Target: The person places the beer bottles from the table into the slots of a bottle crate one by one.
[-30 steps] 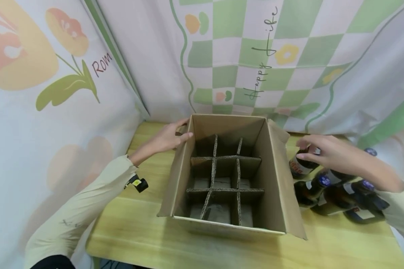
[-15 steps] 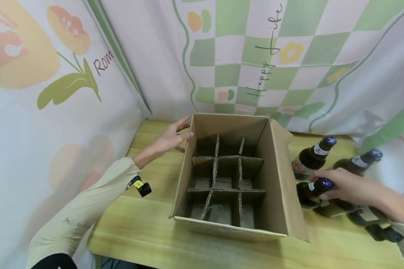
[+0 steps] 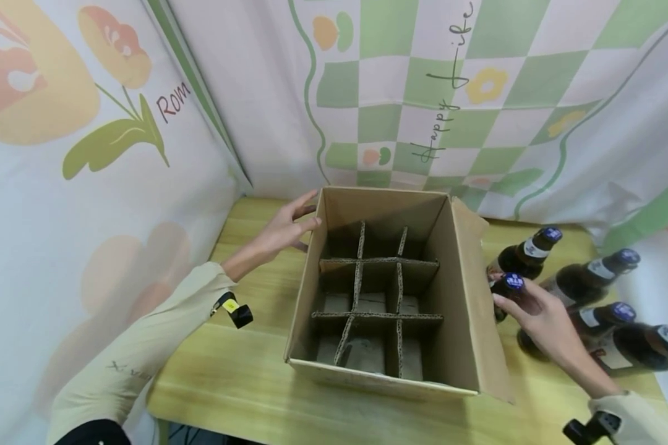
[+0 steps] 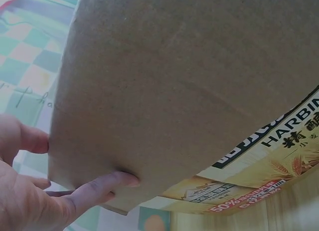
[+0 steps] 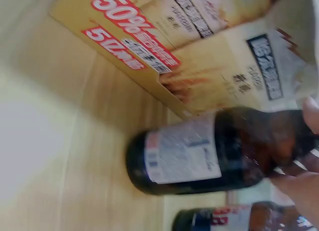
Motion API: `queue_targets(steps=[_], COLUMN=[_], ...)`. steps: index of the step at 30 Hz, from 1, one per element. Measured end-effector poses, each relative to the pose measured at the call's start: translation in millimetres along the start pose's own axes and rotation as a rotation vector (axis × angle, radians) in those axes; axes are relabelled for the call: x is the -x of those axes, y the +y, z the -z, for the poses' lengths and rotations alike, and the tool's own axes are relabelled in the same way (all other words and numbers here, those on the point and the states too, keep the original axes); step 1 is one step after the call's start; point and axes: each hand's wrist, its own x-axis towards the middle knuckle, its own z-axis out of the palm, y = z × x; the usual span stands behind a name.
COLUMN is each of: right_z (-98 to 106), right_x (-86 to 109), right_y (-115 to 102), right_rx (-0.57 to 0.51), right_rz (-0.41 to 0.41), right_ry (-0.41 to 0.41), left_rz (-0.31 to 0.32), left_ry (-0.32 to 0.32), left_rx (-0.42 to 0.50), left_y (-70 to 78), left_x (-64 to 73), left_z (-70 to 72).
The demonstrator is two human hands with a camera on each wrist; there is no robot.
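My left hand [image 3: 284, 232] is at the far left corner of a tall cardboard box [image 3: 458, 303]. Its thumb lies on the brown side flap [image 4: 179, 81], while the other fingers reach past the flap's edge. In the head view, crossing cardboard dividers [image 3: 377, 316] split the inside of the box into compartments. At the box's right side, my right hand [image 3: 545, 318] grips a brown beer bottle [image 5: 184, 151] by its neck. This bottle has a blue cap and a pale label; the right flap [image 3: 487, 321] partly hides it in the head view.
Several more blue-capped beer bottles [image 3: 581, 281] stand close together on the right part of the wooden table [image 3: 228, 371]. Another bottle [image 5: 232, 218] is beside the held one in the right wrist view. A patterned curtain [image 3: 389, 80] hangs behind the table.
My right hand has taken a beer bottle by the neck and brought it left toward the box. The left flap, which stuck outward, now hangs down out of the head view.
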Motion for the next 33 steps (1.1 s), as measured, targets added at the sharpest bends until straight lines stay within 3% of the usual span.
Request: queue_targets(steps=[5,10,15,24,29,33], right_z=[-18.4,-19.1,-13.1,19.7,37.0,46.9], right_x=[-5.3,-10.3,-10.5,-21.4,-27.8,-33.3], right_y=[-2.9,-11.8,-23.2,-63.2,-73.8,-78.1], right_rx=[-0.075,-0.009,0.020,0.059,0.022,0.068], right_rz=[0.005,-0.162,-0.301,-0.311,-0.322,-0.356], right_ry=[0.189,0.339,0.344,0.312,0.333,0.367], left_rz=[-0.014,-0.014,0.006,0.013,0.029,0.020], left_ry=[0.001,-0.014,-0.008,0.002,-0.002,-0.001], left_rx=[0.018,0.035,0.031,0.052,0.081,0.088], left_y=[-0.5,-3.9,-5.0,-5.0,-6.9,-6.5], left_x=[-1.0,-3.7,-4.2,-3.5,-2.1,-0.9], left_z=[0.4,-3.4,-5.7,-2.9,1.6,3.5])
